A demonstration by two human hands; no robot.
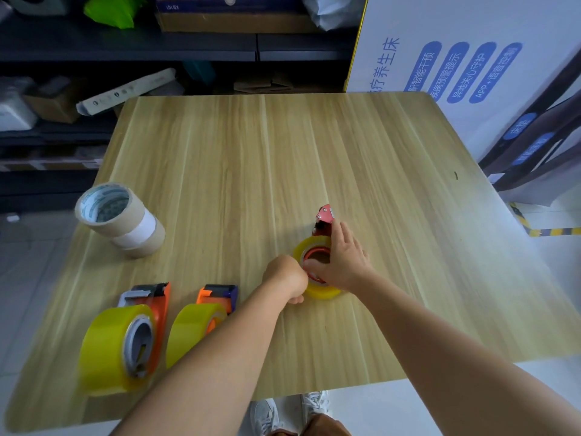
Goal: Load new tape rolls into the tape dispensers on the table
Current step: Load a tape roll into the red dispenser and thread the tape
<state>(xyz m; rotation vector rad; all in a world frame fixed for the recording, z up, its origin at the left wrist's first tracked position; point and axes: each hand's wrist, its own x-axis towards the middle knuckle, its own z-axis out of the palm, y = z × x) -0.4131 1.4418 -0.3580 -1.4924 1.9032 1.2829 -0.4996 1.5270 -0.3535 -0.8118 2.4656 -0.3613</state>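
Note:
A red tape dispenser lies flat near the middle of the wooden table, with a yellow tape roll sitting on its hub. My right hand rests on top of the roll, thumb at the red core. My left hand is closed against the roll's left edge, its fingertips hidden. At the front left stand two orange dispensers, one and another, each carrying a yellow roll, the left roll and the right roll.
A stack of three spare rolls, brown and white, stands at the table's left side. Dark shelving with boxes runs along the back. A large white printed carton stands at the back right. The table's front edge is close to my body.

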